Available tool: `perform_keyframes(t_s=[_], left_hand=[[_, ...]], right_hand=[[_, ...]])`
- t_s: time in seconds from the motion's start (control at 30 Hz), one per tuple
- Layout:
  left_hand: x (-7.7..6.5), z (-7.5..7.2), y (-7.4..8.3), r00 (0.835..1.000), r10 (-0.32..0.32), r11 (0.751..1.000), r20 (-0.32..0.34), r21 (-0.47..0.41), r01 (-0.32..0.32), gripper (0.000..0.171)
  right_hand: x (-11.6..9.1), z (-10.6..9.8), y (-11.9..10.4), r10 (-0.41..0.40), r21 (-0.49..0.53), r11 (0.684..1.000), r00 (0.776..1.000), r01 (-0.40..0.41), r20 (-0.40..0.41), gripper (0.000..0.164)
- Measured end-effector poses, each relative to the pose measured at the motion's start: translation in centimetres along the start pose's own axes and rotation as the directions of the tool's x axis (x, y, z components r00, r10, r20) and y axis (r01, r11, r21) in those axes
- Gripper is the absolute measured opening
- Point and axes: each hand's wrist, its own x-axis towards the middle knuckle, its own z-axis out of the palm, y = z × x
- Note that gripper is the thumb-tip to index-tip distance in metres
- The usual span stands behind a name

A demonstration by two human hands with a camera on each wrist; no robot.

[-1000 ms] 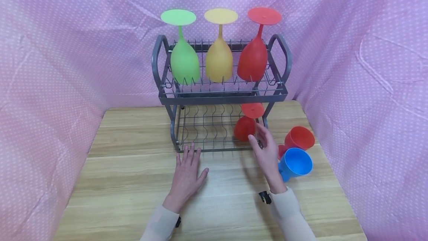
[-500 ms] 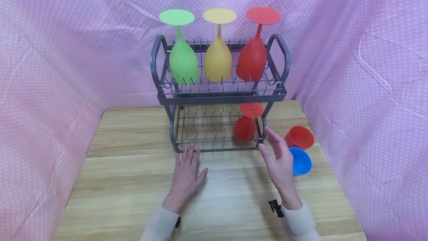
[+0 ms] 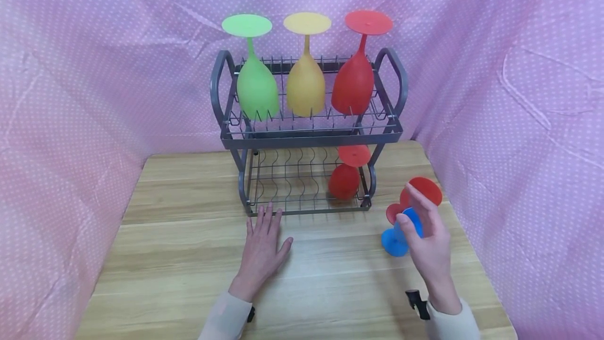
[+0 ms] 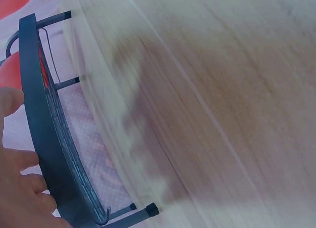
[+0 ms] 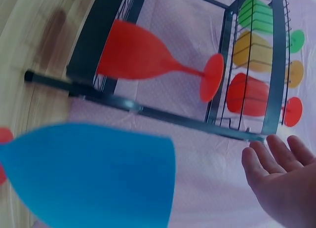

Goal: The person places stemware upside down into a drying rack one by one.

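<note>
The worktop (image 3: 330,261) carries a two-tier rack (image 3: 311,141). The left hand (image 3: 261,256) is released and spread at the rack's lower front. The right hand (image 3: 431,248), likewise released, is positioned just beside the blue goblet (image 5: 94,173), which stands upright on the worktop.

six goblets: on one rack (image 3: 311,141), one green goblet (image 3: 257,88), one yellow goblet (image 3: 305,88) and one red goblet (image 3: 353,85) up top, a second red goblet (image 3: 343,182) below at right; on one bench (image 3: 174,256), at right, a third red goblet (image 3: 428,191) and one blue goblet (image 5: 98,173). two hands: one left hand (image 3: 261,258), one right hand (image 3: 430,251).
</note>
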Motion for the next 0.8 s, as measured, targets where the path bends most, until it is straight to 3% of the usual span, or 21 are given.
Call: perform_keyframes(t_s=[0.47,0.7,0.8], left_hand=[[-0.1,0.0,0.0,1.0,-0.007,1.0,-0.002,-0.004,0.007,0.077],[0.0,0.1,0.0,1.0,-0.008,1.0,-0.002,-0.009,0.008,0.077],[0.0,0.1,0.0,1.0,-0.006,1.0,-0.005,-0.008,0.006,0.078]], right_hand=[[-0.9,-4.5,2.3,0.03,-0.093,0.995,0.999,-0.034,-0.038,0.062],[-1.3,-6.2,3.9,-0.004,-0.072,0.997,1.0,0.006,0.026,0.067],[-1.6,-6.6,4.4,0.024,-0.091,0.996,0.999,-0.019,0.047,0.071]])
